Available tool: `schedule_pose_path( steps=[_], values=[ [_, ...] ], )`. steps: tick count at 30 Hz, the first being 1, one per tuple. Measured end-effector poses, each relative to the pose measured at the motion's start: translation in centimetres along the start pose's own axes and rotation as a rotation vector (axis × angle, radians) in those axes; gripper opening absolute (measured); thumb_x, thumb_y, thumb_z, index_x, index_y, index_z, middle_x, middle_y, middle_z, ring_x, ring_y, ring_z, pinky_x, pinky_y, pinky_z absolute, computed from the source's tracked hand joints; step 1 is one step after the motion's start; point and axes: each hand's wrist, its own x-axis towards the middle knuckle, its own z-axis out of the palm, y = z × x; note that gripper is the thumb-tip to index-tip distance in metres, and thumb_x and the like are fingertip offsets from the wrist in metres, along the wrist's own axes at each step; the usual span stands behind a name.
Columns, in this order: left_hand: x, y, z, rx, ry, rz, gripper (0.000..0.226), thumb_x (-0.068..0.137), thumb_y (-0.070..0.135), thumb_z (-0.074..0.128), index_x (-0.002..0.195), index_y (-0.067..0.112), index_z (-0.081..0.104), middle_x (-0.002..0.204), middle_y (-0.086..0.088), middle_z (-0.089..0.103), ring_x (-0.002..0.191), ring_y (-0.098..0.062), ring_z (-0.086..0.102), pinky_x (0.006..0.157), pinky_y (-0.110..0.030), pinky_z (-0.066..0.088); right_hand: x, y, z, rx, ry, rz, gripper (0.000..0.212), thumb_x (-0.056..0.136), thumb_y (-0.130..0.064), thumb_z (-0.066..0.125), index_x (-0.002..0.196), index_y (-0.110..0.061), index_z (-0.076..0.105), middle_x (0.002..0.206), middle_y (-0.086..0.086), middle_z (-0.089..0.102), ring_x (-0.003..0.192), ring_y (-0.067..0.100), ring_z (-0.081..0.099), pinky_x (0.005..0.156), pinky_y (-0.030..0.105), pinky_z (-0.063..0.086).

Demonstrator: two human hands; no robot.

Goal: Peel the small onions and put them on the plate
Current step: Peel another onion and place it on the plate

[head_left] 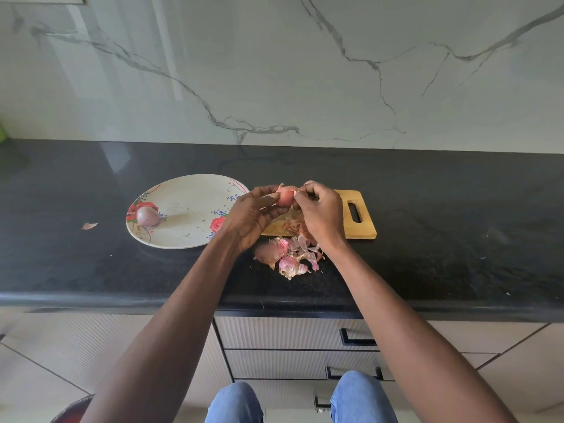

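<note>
Above the cutting board [361,232] at mid-tabletop [457,224], left hand [251,215] fingers grip a small onion [285,198] while right hand [322,215] fingers pinch its skin, one peeled onion [147,215] lying by the plate's [183,236] left rim.

Bright daylight, glare on wall [128,65], edges bowed.

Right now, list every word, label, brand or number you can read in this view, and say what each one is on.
None: no readable text anywhere.
The plate carries only painted roses and swirls.
The wooden cutting board, black countertop and drawer fronts bear no lettering.
</note>
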Motion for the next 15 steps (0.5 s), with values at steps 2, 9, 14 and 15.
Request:
schedule_pose_path(
  steps=[2, 9, 14, 15],
  values=[
    [-0.1, 0.0, 0.1, -0.009, -0.006, 0.003, 0.022, 0.095, -0.002, 0.06, 0.117, -0.004, 0.061, 0.108, -0.019, 0.071, 0.093, -0.025, 0.072, 0.093, -0.038, 0.058, 0.1, -0.2, -0.2, 0.061, -0.025, 0.064, 0.013, 0.089, -0.013, 0.067, 0.081, -0.005, 0.071, 0.078, 0.008, 0.07, 0.074, 0.018, 0.066, 0.068, 0.038, 0.057],
    [-0.2, 0.2, 0.1, -0.057, 0.024, -0.005, 0.02, 0.098, -0.003, 0.054, 0.118, -0.003, 0.059, 0.111, -0.023, 0.068, 0.086, -0.025, 0.074, 0.082, -0.031, 0.062, 0.1, -1.6, -0.8, 0.328, 0.049, 0.26, 0.022, 0.087, 0.0, 0.063, 0.066, -0.007, 0.065, 0.053, -0.002, 0.064, 0.054, 0.01, 0.061, 0.06, 0.026, 0.052],
    [-0.4, 0.4, 0.0, -0.116, -0.017, -0.029, 0.022, 0.101, -0.003, 0.046, 0.119, -0.002, 0.058, 0.118, -0.024, 0.065, 0.089, -0.026, 0.073, 0.083, -0.032, 0.062, -0.1, -1.5, -0.8, 0.303, 0.059, 0.267, 0.036, 0.087, -0.006, 0.064, 0.053, -0.018, 0.065, 0.056, 0.001, 0.065, 0.061, 0.018, 0.061, 0.066, 0.034, 0.052],
    [-0.5, 0.4, 0.0, -0.117, -0.021, -0.031, 0.022, 0.101, -0.003, 0.045, 0.118, -0.002, 0.058, 0.117, -0.024, 0.065, 0.09, -0.026, 0.073, 0.084, -0.033, 0.062, -0.1, -1.5, -0.8, 0.284, 0.058, 0.266, 0.034, 0.087, -0.008, 0.065, 0.054, -0.017, 0.066, 0.059, 0.003, 0.065, 0.064, 0.019, 0.06, 0.068, 0.036, 0.051]
  ],
)
